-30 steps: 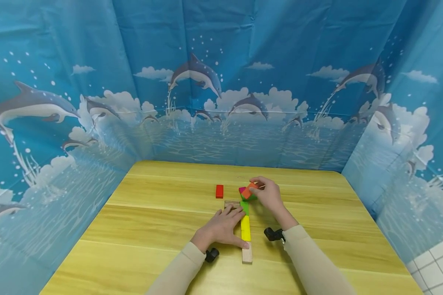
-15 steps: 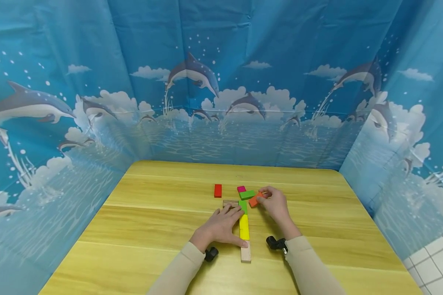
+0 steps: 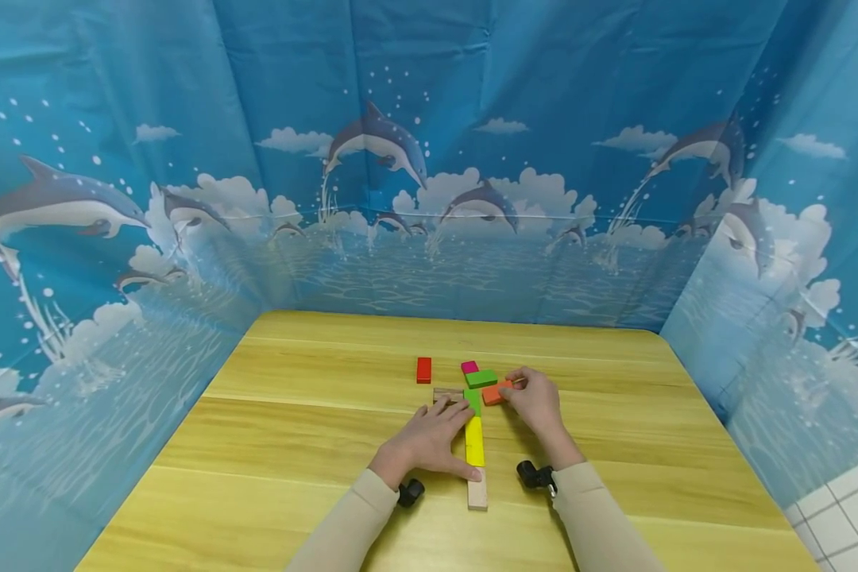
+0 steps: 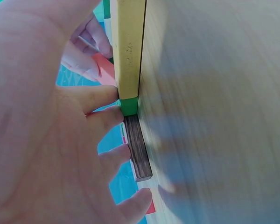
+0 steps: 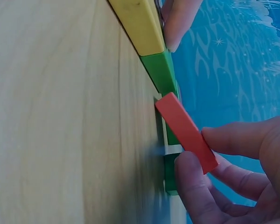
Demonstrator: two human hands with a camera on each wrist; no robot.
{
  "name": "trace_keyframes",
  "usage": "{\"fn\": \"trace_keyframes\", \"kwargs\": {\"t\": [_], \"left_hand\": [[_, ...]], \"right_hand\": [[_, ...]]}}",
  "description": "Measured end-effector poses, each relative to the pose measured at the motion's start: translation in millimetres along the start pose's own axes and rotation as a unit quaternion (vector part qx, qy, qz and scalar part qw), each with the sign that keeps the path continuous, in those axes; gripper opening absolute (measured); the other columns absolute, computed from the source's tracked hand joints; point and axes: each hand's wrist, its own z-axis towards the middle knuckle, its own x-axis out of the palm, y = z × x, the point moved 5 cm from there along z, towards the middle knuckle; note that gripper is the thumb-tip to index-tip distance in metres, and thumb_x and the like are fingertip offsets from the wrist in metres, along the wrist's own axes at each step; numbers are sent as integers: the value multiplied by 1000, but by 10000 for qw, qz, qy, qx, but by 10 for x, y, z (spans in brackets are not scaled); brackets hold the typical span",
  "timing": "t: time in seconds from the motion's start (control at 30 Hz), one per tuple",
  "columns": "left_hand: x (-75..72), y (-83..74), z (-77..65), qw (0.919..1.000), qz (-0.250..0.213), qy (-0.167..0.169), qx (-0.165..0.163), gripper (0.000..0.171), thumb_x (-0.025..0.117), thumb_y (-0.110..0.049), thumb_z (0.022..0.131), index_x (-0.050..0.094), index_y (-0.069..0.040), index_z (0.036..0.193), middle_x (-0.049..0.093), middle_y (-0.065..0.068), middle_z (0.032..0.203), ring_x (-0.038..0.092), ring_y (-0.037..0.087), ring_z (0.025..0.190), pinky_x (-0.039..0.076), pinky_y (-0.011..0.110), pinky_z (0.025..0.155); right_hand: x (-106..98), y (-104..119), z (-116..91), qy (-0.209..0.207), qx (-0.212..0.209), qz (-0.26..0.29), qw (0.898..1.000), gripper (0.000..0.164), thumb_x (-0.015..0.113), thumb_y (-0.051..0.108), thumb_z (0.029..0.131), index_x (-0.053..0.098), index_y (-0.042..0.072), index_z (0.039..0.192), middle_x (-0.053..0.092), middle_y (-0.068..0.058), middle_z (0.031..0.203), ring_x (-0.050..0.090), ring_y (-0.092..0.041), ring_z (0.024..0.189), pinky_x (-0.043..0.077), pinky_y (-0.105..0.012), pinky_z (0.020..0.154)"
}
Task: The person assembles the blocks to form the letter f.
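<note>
My right hand (image 3: 536, 403) pinches an orange block (image 3: 495, 393) between thumb and fingers. The block lies slightly angled, just right of a green block (image 3: 473, 403) at the far end of a row. In that row a yellow block (image 3: 475, 442) comes after the green one, then a plain wooden block (image 3: 477, 496) nearest me. Spread fingers of my left hand (image 3: 426, 442) rest on the green block and a dark brown block (image 4: 137, 149). Its thumb touches the plain block. In the right wrist view, the orange block (image 5: 186, 133) sits between thumb and fingers.
Another green block (image 3: 481, 379) lies slanted beyond the orange one, with a magenta block (image 3: 469, 367) behind it. A red block (image 3: 424, 371) stands apart at the left. The wooden table (image 3: 293, 413) meets a dolphin-print curtain (image 3: 429, 262) at its far edge.
My right hand has brought the orange block down and towards me, from above the slanted green block to beside the row, and turned it flatter. The left hand stays in place.
</note>
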Motion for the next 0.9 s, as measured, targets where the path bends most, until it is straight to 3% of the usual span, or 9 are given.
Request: {"fn": "trace_keyframes", "kwargs": {"t": [0.5, 0.9], "left_hand": [[19, 10, 7, 10000, -12, -12, 17, 110, 60, -84, 76, 29, -20, 161, 20, 1, 167, 14, 28, 153, 22, 61, 116], [14, 4, 2, 10000, 17, 12, 10, 110, 61, -83, 77, 28, -19, 161, 19, 3, 167, 14, 29, 153, 23, 61, 116]], "right_hand": [[44, 70, -28, -210, -120, -541, 9982, 25, 79, 15, 87, 73, 1, 106, 68, -10, 82, 59, -22, 67, 48, -33, 57], [54, 73, -28, 48, -94, -568, 9983, 22, 79, 16, 87, 73, 2, 102, 63, -6, 74, 55, -19, 59, 46, -32, 53]]}}
